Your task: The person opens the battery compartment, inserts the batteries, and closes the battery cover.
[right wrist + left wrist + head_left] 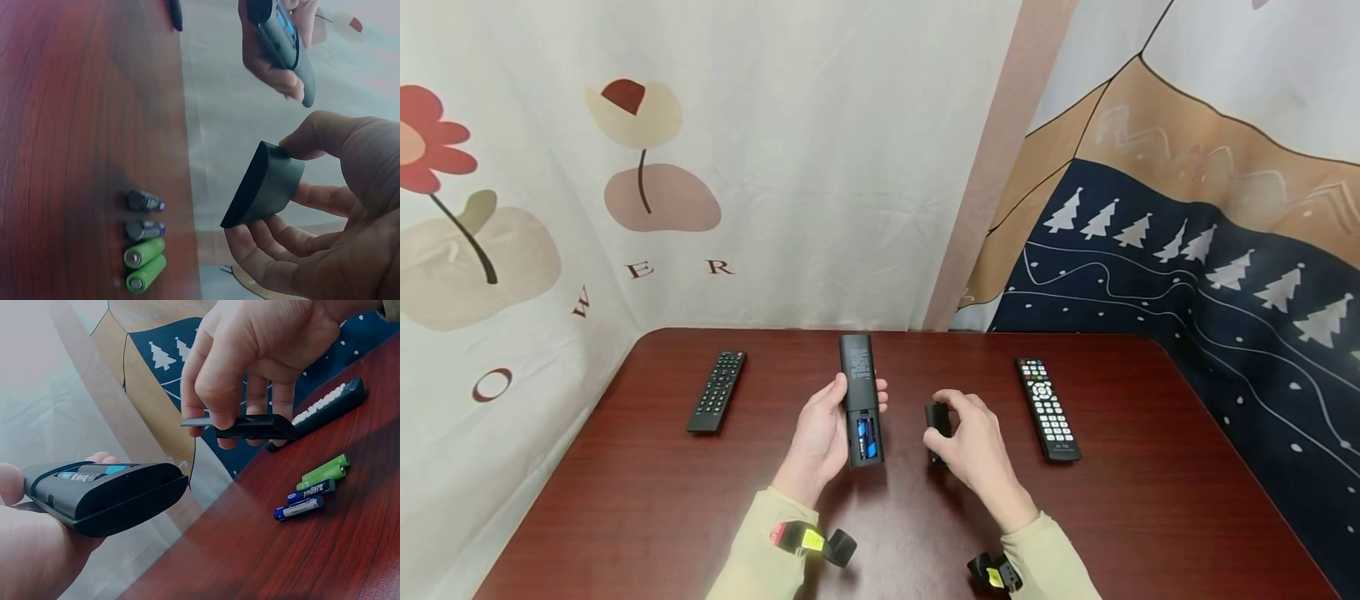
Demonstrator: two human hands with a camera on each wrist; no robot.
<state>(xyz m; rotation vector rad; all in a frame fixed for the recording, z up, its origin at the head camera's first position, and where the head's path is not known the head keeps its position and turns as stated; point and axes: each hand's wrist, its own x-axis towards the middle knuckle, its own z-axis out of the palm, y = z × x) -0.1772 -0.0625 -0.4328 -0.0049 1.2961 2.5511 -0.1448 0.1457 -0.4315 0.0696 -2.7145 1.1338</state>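
My left hand (823,437) grips a black remote control (857,375), back side up, with its battery compartment uncovered at the near end. Blue batteries (867,438) lie inside that compartment. To the right, my right hand (979,446) pinches a black battery cover (937,414) between thumb and fingers, apart from the remote. The cover's curved outer face shows in the right wrist view. On the table below the right hand, two green batteries (325,469) and two blue batteries (303,506) lie side by side; in the head view they are hidden.
A black remote with small buttons (718,392) lies at the left of the reddish-brown table (647,500). Another, with white buttons (1047,408), lies at the right. Printed curtains (820,167) hang right behind the table's far edge.
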